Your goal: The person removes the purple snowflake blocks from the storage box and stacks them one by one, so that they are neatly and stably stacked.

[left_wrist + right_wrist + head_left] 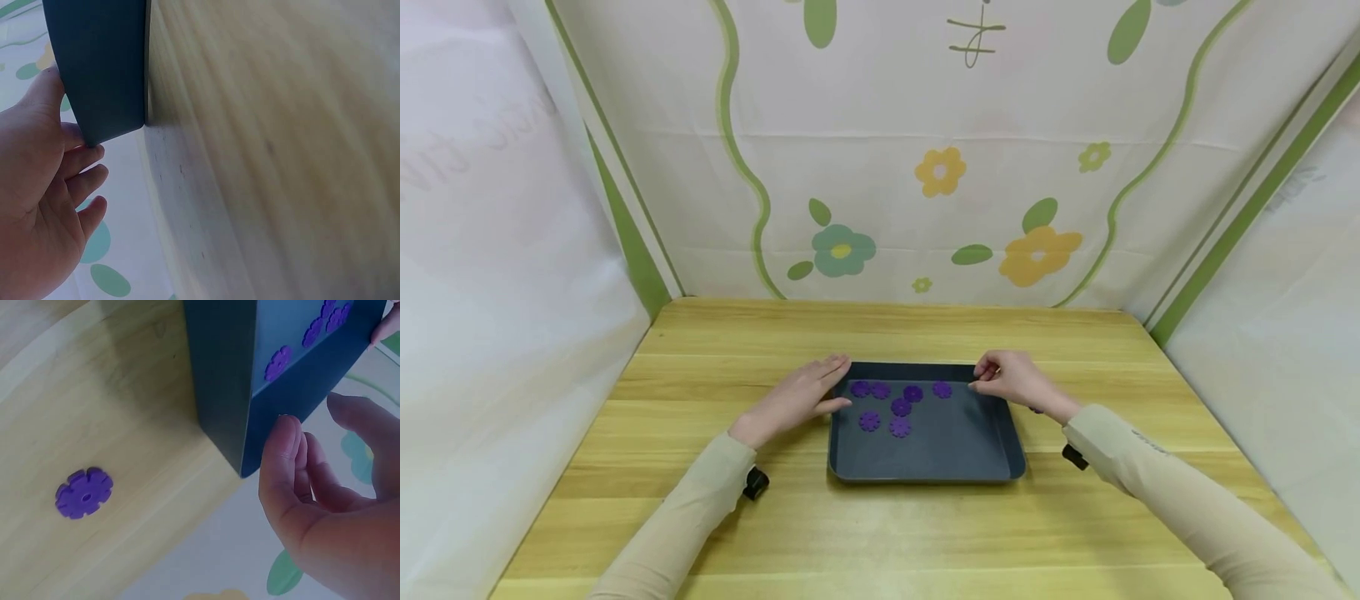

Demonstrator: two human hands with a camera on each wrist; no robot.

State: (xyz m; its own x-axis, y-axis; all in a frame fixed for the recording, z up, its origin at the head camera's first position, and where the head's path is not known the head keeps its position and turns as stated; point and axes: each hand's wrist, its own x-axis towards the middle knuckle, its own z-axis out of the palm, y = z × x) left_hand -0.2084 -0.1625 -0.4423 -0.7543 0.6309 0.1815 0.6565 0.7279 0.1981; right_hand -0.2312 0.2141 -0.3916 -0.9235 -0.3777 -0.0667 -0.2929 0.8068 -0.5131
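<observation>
A dark grey rectangular tray (958, 446) lies on the wooden table with several purple notched discs (900, 427) scattered over its left and back parts. My left hand (797, 396) rests at the tray's back left corner, fingers fairly straight and the thumb reaching over the side wall. In the left wrist view, its fingertips (94, 150) touch the corner. Over the back right corner hovers my right hand (1011, 377), its fingers loosely bent. The right wrist view shows a gap between thumb and forefinger, with nothing held there. One purple disc (84, 494) lies on the table right of the tray.
The wooden table (917, 542) extends around the tray. A white cloth (865, 100) with printed flowers hangs behind it, and more white cloth (497, 275) closes off both sides. Small black devices (756, 483) sit at both wrists.
</observation>
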